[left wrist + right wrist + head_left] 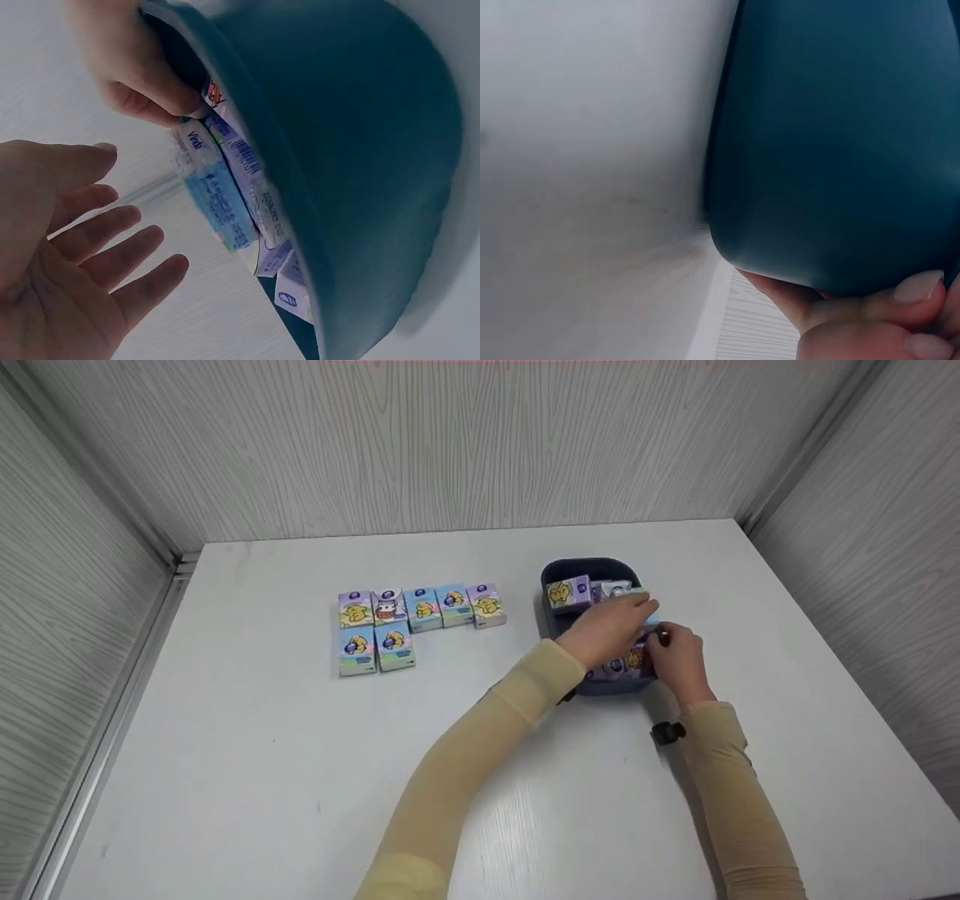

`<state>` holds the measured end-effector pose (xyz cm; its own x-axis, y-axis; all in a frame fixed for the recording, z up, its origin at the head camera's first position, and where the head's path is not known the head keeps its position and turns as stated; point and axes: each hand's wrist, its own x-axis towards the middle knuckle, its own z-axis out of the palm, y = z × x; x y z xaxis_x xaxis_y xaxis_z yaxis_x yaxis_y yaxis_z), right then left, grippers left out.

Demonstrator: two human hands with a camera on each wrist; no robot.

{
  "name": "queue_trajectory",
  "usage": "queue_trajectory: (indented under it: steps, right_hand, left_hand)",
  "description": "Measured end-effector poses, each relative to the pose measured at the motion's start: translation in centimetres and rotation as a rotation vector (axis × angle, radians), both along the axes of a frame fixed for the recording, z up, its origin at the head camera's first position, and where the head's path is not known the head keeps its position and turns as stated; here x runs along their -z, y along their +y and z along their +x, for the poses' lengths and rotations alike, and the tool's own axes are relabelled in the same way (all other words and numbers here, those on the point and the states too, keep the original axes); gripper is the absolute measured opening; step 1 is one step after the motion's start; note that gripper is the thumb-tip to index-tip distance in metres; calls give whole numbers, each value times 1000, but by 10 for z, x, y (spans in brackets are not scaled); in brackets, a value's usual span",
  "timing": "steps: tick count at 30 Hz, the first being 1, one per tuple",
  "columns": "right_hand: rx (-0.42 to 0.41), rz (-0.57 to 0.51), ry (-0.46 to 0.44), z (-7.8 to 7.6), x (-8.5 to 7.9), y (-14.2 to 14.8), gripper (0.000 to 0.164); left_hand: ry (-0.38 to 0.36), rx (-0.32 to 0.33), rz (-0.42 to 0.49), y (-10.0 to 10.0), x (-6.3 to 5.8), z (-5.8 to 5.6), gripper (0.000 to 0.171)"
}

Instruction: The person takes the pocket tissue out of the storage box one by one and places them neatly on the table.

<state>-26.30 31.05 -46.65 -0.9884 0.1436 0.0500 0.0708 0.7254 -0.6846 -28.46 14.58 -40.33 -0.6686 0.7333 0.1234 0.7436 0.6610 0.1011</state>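
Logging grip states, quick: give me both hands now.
Left hand: open, holding nothing.
Right hand: fingers curled at the bin; whether it holds anything cannot be told.

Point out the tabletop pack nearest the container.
The purple pack at the back row's right end; the other six packs lie farther left.

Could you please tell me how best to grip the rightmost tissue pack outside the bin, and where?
I'd pinch this tissue pack by its near and far short ends, coming down from above. It lies flat with both ends free, while its left long side sits close to the neighbouring blue pack, seemingly leaving little finger room.
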Motion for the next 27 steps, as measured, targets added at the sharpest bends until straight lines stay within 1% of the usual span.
queue_trajectory:
  steps: [2, 3, 8, 12, 16, 18, 19, 23, 25, 27]
  right_hand:
    - [-6, 3, 11, -1, 1, -1, 37]
    - [-8, 2, 14, -1, 1, -1, 36]
    - [-18, -7, 7, -1, 1, -1, 38]
    - [-13, -20, -14, 0, -3, 1, 38]
    - [-8, -31, -13, 0, -4, 1, 36]
    - [-9, -20, 3, 0, -4, 1, 35]
    - [-9, -9, 11, 0, -4, 0, 35]
    - [-4, 11, 15, 0, -3, 0, 36]
    - [-1, 5, 0, 0, -2, 0, 37]
    - [-4, -5, -12, 0, -1, 0, 38]
  left_hand:
    - [-1, -2, -13, 5, 4, -2, 47]
    - [-4, -13, -28, 7, 5, -3, 47]
    - [-30, -92, -126, 12, 14, -4, 53]
    - [-8, -120, -166, 14, 14, -2, 53]
    - [50, -125, -154, 13, 12, 0, 43]
    - [64, -122, -138, 12, 11, -1, 39]
    - [59, -121, -127, 11, 11, -1, 38]
    - [-1, -105, -83, 7, 14, -3, 42]
    - [-10, -84, -77, 5, 15, -3, 42]
    - [3, -66, -76, 5, 15, -2, 41]
